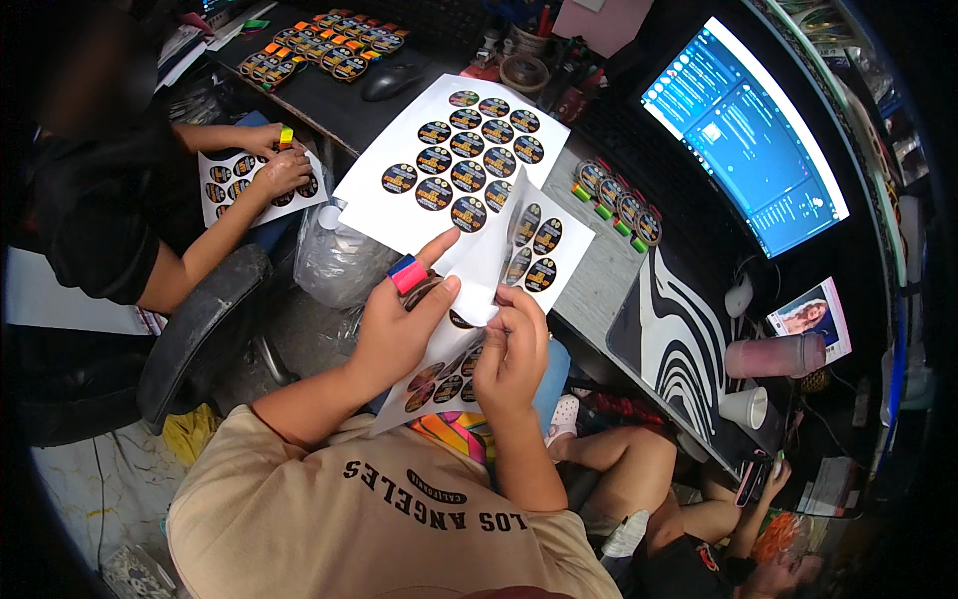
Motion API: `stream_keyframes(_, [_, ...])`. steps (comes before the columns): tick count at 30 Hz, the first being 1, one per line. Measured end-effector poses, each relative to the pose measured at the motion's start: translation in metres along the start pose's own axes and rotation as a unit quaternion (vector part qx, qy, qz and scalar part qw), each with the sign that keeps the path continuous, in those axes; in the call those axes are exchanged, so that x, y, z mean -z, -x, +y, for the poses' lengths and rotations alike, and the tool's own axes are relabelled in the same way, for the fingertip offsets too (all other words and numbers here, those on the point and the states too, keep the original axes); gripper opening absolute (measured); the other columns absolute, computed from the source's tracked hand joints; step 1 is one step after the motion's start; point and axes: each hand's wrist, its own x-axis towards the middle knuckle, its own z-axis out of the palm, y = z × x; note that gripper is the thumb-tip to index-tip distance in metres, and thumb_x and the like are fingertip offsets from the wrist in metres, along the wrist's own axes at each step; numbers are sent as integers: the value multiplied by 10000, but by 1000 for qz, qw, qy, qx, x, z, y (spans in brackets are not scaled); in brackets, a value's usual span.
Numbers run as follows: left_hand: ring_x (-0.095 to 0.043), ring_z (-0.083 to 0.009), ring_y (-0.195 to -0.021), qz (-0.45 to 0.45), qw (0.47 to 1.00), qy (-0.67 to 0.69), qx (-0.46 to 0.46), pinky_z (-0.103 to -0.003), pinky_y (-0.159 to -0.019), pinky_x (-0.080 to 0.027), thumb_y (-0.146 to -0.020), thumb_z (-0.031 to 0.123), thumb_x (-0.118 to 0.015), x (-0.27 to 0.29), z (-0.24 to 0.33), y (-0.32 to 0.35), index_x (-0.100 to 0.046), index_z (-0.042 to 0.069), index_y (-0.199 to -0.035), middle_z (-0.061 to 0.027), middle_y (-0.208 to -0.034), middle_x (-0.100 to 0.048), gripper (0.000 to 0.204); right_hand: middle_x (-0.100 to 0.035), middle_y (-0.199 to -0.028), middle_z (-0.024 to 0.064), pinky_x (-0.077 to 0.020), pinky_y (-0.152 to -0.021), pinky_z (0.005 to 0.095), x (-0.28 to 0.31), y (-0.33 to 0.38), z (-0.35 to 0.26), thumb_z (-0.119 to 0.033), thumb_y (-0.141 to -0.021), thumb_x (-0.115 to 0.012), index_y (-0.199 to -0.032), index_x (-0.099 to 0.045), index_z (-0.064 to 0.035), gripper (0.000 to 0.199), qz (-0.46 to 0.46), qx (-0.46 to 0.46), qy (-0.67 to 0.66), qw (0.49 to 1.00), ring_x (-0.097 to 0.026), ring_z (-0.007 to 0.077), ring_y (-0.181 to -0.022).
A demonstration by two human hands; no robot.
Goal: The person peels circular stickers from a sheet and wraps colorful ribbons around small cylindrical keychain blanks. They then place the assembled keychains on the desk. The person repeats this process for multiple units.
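Note:
My left hand [394,329] holds a small dark round disc [419,291] with a red and blue tab [407,274]; its thumb also presses on a white sticker sheet [539,250]. My right hand [511,351] pinches that sheet near its middle, and the paper curls upward there. The sheet carries several round black stickers with orange print. It hangs over my lap, at the near edge of the desk [599,285]. A second, fuller sticker sheet [399,215] lies flat on the desk just beyond my hands.
A co-worker's hands [277,170] at the left work on another sticker sheet [212,190]. Rows of tabbed discs lie at the back [319,45] and beside the keyboard [619,205]. A mouse [389,80], monitor [743,140], pink tumbler [773,354] and paper cup [743,407] stand around. Another person [659,499] sits low right.

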Motion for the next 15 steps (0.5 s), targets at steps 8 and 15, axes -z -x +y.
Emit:
stream_keyframes(8, [-555, -52, -970, -31, 999, 20, -4, -210, -858, -451, -969, 72, -544, 2, 4, 2, -427, 10, -1433, -47, -1129, -625, 483, -515, -1311, 218, -514, -918, 367, -3, 8, 7, -15, -894, -636, -1180, -553, 30, 301, 84, -87, -172, 978, -615, 251, -1052])
stream_keyframes(15, [-554, -42, -930, -27, 999, 22, 2, -206, -825, -453, -970, 72, -543, 1, 2, 2, -420, 8, -1436, -33, -1078, -636, 486, -621, -1206, 207, -523, -878, 336, -1, 12, 7, 25, -796, -730, -1001, -707, 42, 208, 70, -67, -84, 992, -648, 258, -1002])
